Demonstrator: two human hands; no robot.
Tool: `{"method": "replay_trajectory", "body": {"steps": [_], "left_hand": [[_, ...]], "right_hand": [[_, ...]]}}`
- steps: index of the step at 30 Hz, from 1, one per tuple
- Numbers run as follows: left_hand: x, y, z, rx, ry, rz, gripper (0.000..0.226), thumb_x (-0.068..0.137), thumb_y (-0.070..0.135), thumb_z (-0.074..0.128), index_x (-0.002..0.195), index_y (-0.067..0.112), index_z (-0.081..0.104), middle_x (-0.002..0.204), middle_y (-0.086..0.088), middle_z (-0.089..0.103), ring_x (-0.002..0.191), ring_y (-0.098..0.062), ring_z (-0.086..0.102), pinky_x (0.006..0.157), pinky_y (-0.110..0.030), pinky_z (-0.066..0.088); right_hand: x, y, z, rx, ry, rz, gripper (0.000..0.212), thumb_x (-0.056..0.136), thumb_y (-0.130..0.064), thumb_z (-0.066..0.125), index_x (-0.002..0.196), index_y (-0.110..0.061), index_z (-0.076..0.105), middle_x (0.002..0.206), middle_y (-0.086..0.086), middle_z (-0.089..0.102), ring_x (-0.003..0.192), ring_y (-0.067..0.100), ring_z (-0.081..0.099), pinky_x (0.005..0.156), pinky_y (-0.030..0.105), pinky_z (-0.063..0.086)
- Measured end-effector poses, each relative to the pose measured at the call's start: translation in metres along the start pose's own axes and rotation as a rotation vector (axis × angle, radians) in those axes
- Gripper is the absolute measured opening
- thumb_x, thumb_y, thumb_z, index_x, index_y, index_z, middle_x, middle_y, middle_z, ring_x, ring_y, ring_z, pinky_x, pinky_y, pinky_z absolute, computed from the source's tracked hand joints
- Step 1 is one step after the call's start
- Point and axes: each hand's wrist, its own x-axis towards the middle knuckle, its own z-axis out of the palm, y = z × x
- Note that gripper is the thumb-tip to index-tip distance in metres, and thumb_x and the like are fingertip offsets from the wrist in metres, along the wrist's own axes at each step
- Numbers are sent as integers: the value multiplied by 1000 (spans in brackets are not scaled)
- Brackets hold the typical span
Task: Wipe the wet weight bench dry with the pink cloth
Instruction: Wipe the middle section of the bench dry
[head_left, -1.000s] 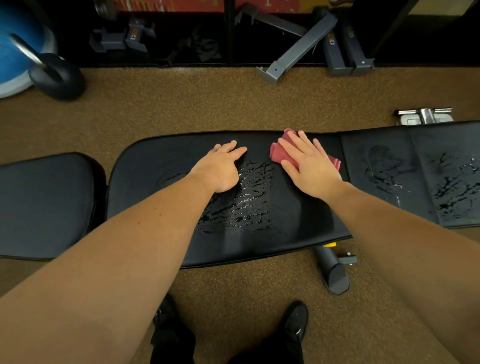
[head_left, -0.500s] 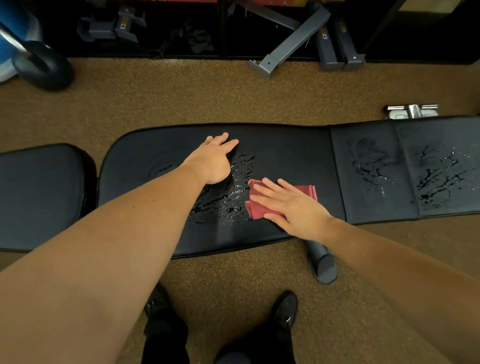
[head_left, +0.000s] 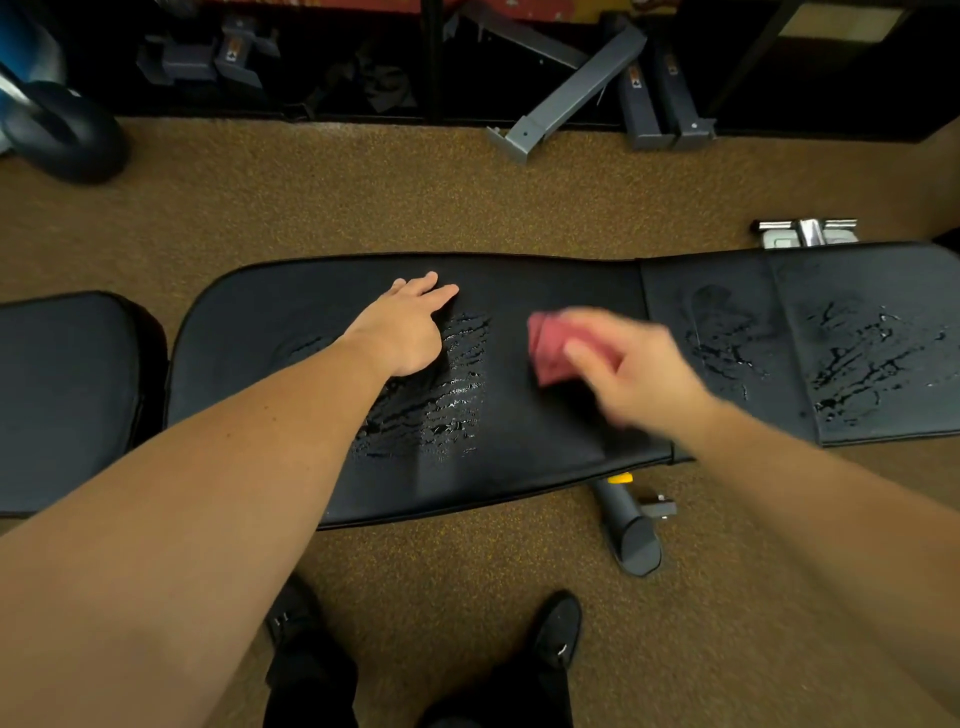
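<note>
Bench is part dry: mid strip looks wiped, wet patches remain beside it and on the right pads. Right hand presses the cloth, grip blurred; left hand lies flat.

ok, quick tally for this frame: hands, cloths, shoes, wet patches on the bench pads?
hands: 2 (left hand, right hand)
pink cloth: 1
shoes: 2
wet patches: 3
total: 8

Bare forearms, black trousers, black shoes
</note>
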Motion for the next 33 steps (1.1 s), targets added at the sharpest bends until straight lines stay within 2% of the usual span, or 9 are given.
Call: {"method": "replay_trajectory", "body": {"steps": [2, 4, 6, 9, 12, 18, 23, 29, 33], "left_hand": [[0, -1, 1, 0, -2, 0, 76, 95, 3, 35, 158, 40, 16, 167, 15, 2, 155, -18, -3, 123, -35, 8], [0, -1, 2, 2, 0, -1, 75, 96, 4, 34, 158, 40, 15, 167, 15, 1, 155, -18, -3, 122, -35, 8], [-1, 1, 2, 0, 0, -1, 74, 96, 4, 33, 159, 40, 14, 167, 15, 1, 155, -17, -4, 122, -34, 6], [0, 0, 3, -17, 1, -7, 75, 96, 4, 33, 158, 41, 15, 167, 17, 1, 155, -16, -5, 125, -38, 6], [1, -2, 5, -12, 3, -6, 77, 94, 4, 34, 158, 42, 15, 167, 17, 1, 155, -16, -5, 125, -47, 8], [1, -1, 7, -23, 14, -9, 76, 94, 4, 34, 158, 41, 17, 167, 16, 3, 155, -17, -5, 125, -47, 7], [1, 1, 8, -16, 15, -19, 75, 94, 5, 35, 158, 41, 17, 167, 15, 2, 155, -18, -5, 125, -48, 8], [1, -3, 9, -28, 33, 5, 71, 97, 7, 33, 158, 41, 19, 167, 15, 4, 155, -18, -4, 126, -42, 6], [3, -6, 10, 2, 60, 23, 62, 102, 13, 33, 158, 38, 21, 167, 14, 6, 154, -19, -1, 125, -41, 11]], "right_hand": [[37, 14, -23, -42, 73, 113, 43, 98, -35, 61, 138, -21, 58, 130, -8, 60, 113, 3, 55, 99, 17, 43], [66, 39, -34, -179, -16, 187, 53, 98, -38, 61, 147, -24, 47, 139, -2, 51, 124, 12, 48, 104, 24, 37], [77, 67, -25, -431, -231, 246, 61, 101, -46, 52, 155, -22, 35, 156, 7, 34, 145, 26, 29, 118, 38, 23], [71, 85, -3, -534, -334, 240, 62, 105, -48, 35, 160, -24, 20, 169, 1, 12, 156, 18, 2, 124, 43, -4], [61, 79, 3, -527, -352, 68, 61, 105, -48, 30, 161, -25, 19, 170, -2, 7, 156, 15, 0, 127, 42, -1], [16, 55, 23, -536, -487, -150, 63, 102, -53, 23, 160, -29, 23, 169, -5, 6, 156, 13, -2, 126, 41, 1], [-14, 39, 40, -519, -514, -208, 58, 105, -52, 26, 160, -32, 24, 169, -7, 6, 156, 11, -5, 127, 47, 3], [-40, 22, 54, -429, -583, -277, 56, 106, -49, 32, 159, -35, 21, 168, -13, 1, 154, 5, -12, 126, 39, -6], [-55, 10, 57, -251, -639, -280, 51, 104, -42, 36, 154, -32, 37, 165, -14, 18, 154, 1, 0, 126, 32, -5]]}}
